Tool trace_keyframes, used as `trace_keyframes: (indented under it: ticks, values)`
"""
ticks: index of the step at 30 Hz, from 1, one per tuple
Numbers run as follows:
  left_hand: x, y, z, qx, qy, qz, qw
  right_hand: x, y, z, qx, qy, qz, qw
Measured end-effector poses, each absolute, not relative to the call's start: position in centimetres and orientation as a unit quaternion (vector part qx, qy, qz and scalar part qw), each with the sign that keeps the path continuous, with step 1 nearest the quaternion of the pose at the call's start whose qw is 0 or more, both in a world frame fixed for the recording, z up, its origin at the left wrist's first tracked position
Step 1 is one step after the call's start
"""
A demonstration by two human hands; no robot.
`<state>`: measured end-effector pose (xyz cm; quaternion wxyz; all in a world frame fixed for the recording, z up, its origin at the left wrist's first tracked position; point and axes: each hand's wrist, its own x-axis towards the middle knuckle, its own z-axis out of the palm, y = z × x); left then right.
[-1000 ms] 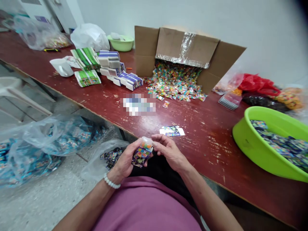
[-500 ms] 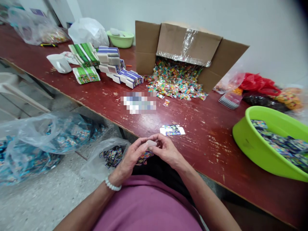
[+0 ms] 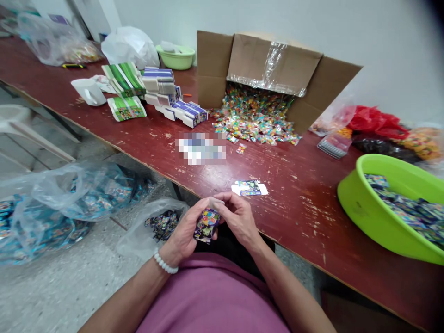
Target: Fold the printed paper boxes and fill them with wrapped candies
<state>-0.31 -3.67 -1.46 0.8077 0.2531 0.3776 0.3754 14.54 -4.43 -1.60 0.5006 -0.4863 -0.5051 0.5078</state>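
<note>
Between my hands, just off the table's front edge, is a small printed carton (image 3: 207,224), dark with colourful pictures and a pale flap at its top. My left hand (image 3: 186,230) wraps round the carton's left side, with a bead bracelet at the wrist. My right hand (image 3: 239,216) pinches the flap at the top, thumb and fingers together. Beyond them a flattened small carton (image 3: 249,188) lies on the red table (image 3: 277,178). Past it, wrapped candies (image 3: 256,125) spill out of a cardboard box (image 3: 272,62).
A green tub (image 3: 357,212) with filled packs stands at right. Stacks of flat cartons (image 3: 189,112) and a white mug (image 3: 87,91) sit at back left. Plastic bags of packs (image 3: 100,185) lie below the table edge, by a white stool (image 3: 21,115). A patch on the table is blurred out.
The carton has tilted so its printed face shows between my hands. My right fingers have shifted slightly at the flap. The view has moved a little.
</note>
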Motion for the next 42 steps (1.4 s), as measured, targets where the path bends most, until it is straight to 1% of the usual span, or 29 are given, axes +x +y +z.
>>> trace_keyframes:
  ticks: [2,4,6,9,10,13,17,19,20,22,24,26,30,32,34,38,41,42]
  values:
    - [-0.4,-3.3,-1.4,0.201,0.349,0.351,0.845,14.6,-4.6,-1.5,-0.476,-0.584,0.413,0.511]
    - [-0.4,-3.1,-1.3,0.173,0.336,0.353,0.856,14.9,-4.8,-1.6,-0.457,-0.632,0.378,0.499]
    - [-0.3,-3.0,-1.3,0.172,0.343,0.368,0.847,15.1,-4.8,-1.6,-0.457,-0.602,0.432,0.492]
    - [-0.1,-3.2,-1.6,0.199,0.377,0.375,0.823,15.2,-4.5,-1.7,-0.446,-0.49,0.577,0.477]
    - [0.0,-3.3,-1.6,0.21,0.392,0.374,0.814,15.2,-4.3,-1.8,-0.437,-0.464,0.608,0.473]
    - [0.1,-3.6,-1.8,0.241,0.42,0.369,0.793,15.1,-4.0,-2.0,-0.435,-0.448,0.621,0.474]
    - [-0.1,-3.8,-1.9,0.255,0.416,0.355,0.797,15.2,-3.8,-2.3,-0.449,-0.455,0.617,0.459]
    - [-0.2,-3.7,-2.1,0.239,0.416,0.356,0.802,15.2,-4.0,-2.5,-0.45,-0.486,0.586,0.466]
    - [-0.3,-3.6,-2.3,0.224,0.413,0.358,0.807,15.1,-4.1,-2.6,-0.453,-0.519,0.551,0.471]
    - [-0.5,-3.2,-2.7,0.184,0.396,0.362,0.823,14.8,-4.6,-2.7,-0.456,-0.602,0.455,0.473]
    - [-0.7,-2.8,-2.9,0.144,0.38,0.373,0.834,14.4,-5.3,-3.0,-0.455,-0.674,0.361,0.457]
    - [-0.7,-2.4,-3.1,0.119,0.378,0.383,0.835,14.0,-5.9,-3.3,-0.462,-0.728,0.294,0.414]
    - [-0.2,-2.7,-3.5,0.084,0.389,0.405,0.823,13.6,-6.6,-3.8,-0.506,-0.8,0.164,0.28]
    - [0.3,-3.1,-4.2,0.076,0.391,0.428,0.811,13.8,-6.5,-4.1,-0.51,-0.812,0.118,0.258]
    - [0.6,-3.5,-5.1,0.09,0.397,0.434,0.804,14.0,-6.2,-4.7,-0.498,-0.818,0.108,0.268]
    - [0.0,-4.2,-6.2,0.177,0.42,0.421,0.784,13.4,-6.0,-5.5,-0.476,-0.817,0.151,0.288]
    - [-2.4,-4.3,-6.3,0.287,0.453,0.464,0.705,12.9,-5.7,-5.5,-0.46,-0.826,0.182,0.27]
    - [-3.7,-4.2,-6.5,0.303,0.49,0.447,0.684,13.2,-5.3,-5.5,-0.461,-0.825,0.181,0.271]
